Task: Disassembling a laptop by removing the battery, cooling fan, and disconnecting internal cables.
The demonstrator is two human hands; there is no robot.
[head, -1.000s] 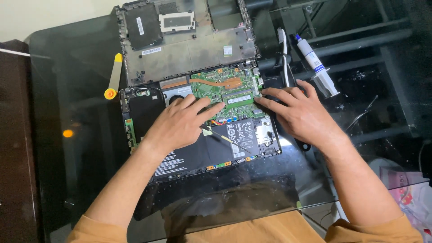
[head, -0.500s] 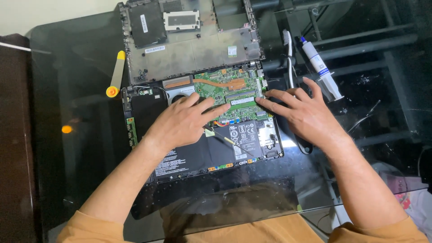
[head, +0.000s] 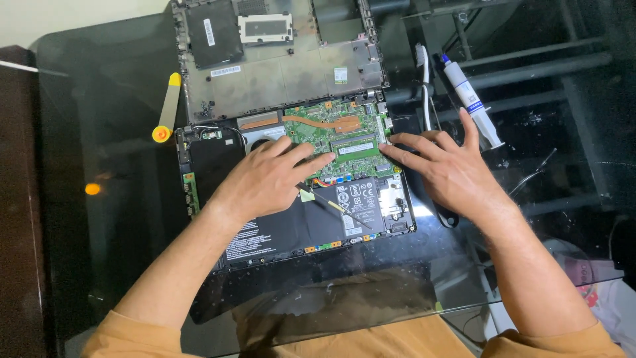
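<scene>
An opened laptop lies on a dark glass table, its green circuit board with a copper heat pipe and its black battery exposed. My left hand rests flat on the middle of the laptop, fingertips reaching toward the memory module. From the right, my right hand lies on the laptop's edge with its fingertips touching that same module. Neither hand holds anything. A thin dark tool lies on the battery between my hands.
The removed bottom cover lies upside down behind the laptop. A yellow pry tool sits left of it. A white syringe with a blue tip and a white brush lie at the right. The glass table edge is near my body.
Both hands have stayed on the laptop, with the fingertips closing in slightly on the memory module. The view has shifted a little.
</scene>
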